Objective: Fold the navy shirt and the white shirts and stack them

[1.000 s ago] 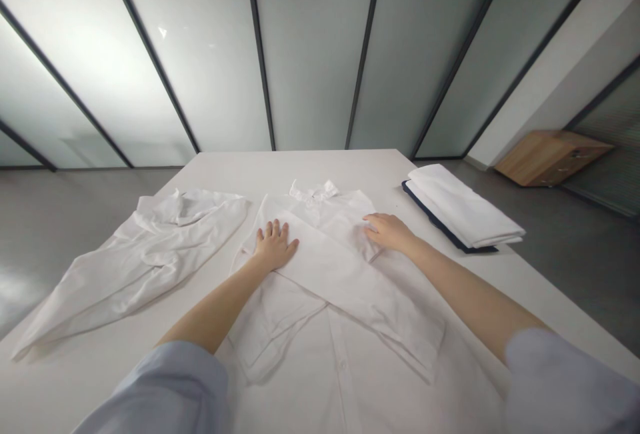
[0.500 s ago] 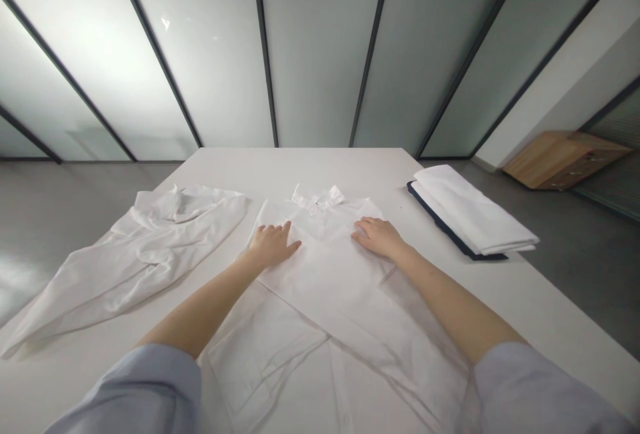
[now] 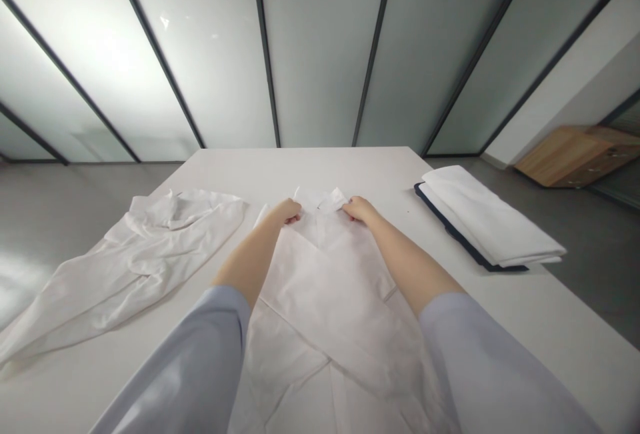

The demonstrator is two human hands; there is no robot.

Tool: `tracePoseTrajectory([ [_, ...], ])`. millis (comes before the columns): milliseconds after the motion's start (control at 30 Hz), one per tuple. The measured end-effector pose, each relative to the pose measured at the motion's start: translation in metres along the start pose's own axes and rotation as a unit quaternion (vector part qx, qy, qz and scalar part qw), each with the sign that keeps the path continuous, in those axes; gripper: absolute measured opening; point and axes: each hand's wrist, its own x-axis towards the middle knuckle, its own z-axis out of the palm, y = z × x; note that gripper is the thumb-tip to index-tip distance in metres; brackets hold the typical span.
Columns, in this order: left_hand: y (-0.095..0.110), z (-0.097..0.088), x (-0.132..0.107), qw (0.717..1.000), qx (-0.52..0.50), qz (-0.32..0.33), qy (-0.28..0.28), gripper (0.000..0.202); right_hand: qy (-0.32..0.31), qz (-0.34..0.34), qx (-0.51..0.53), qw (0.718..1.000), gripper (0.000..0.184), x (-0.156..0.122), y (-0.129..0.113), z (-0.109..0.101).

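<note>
A white shirt (image 3: 330,281) lies spread on the table in front of me, its collar (image 3: 327,201) at the far end and its sleeves crossed over the body. My left hand (image 3: 290,211) is closed on the shirt's shoulder, just left of the collar. On the other side, my right hand (image 3: 358,209) pinches the fabric close to the collar's right edge. Fingertips of both hands are partly hidden in the cloth.
Another white garment (image 3: 175,254) lies loosely crumpled to the left. Folded white cloth (image 3: 490,217) rests on a dark navy item (image 3: 465,244) near the right edge of the white table (image 3: 310,164). Beyond stand frosted glass panels (image 3: 315,47) and a wooden cabinet (image 3: 570,157).
Both hands have moved forward from lying flat on the shirt to the area beside the collar. Their fingers have closed on the fabric there.
</note>
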Motion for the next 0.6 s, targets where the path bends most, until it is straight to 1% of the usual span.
tracePoseTrajectory([
  [100, 0.006, 0.001, 0.009, 1.000, -0.010, -0.009, -0.024, 0.027, 0.029, -0.023, -0.024, 0.999, 0.027, 0.009, 0.000, 0.004],
  [167, 0.007, 0.002, 0.009, 0.999, -0.031, 0.003, -0.027, 0.024, 0.052, -0.044, 0.007, 0.998, 0.027, 0.011, 0.002, 0.007],
  [233, 0.003, 0.002, 0.004, 0.998, -0.056, 0.025, -0.024, 0.022, 0.061, -0.053, 0.071, 0.994, 0.026, 0.011, 0.007, 0.010],
  [300, -0.004, 0.002, -0.002, 0.993, -0.101, 0.058, -0.015, 0.021, 0.079, -0.055, 0.164, 0.982, 0.026, 0.009, 0.015, 0.012],
  [367, -0.014, 0.002, -0.008, 0.978, -0.179, 0.105, 0.009, 0.022, 0.106, -0.053, 0.255, 0.960, 0.025, 0.007, 0.022, 0.014],
  [433, -0.024, 0.005, -0.011, 0.963, -0.222, 0.148, 0.050, 0.033, 0.128, -0.048, 0.307, 0.942, 0.029, 0.003, 0.028, 0.016],
  [500, -0.031, 0.008, -0.012, 0.964, -0.184, 0.166, 0.098, 0.042, 0.155, -0.048, 0.296, 0.941, 0.035, -0.001, 0.032, 0.018],
  [533, -0.033, 0.011, -0.013, 0.967, -0.147, 0.168, 0.119, 0.041, 0.173, -0.051, 0.271, 0.946, 0.035, -0.003, 0.032, 0.020],
  [600, -0.033, 0.016, -0.016, 0.971, -0.062, 0.171, 0.158, 0.030, 0.212, -0.069, 0.203, 0.953, 0.028, -0.005, 0.030, 0.024],
])
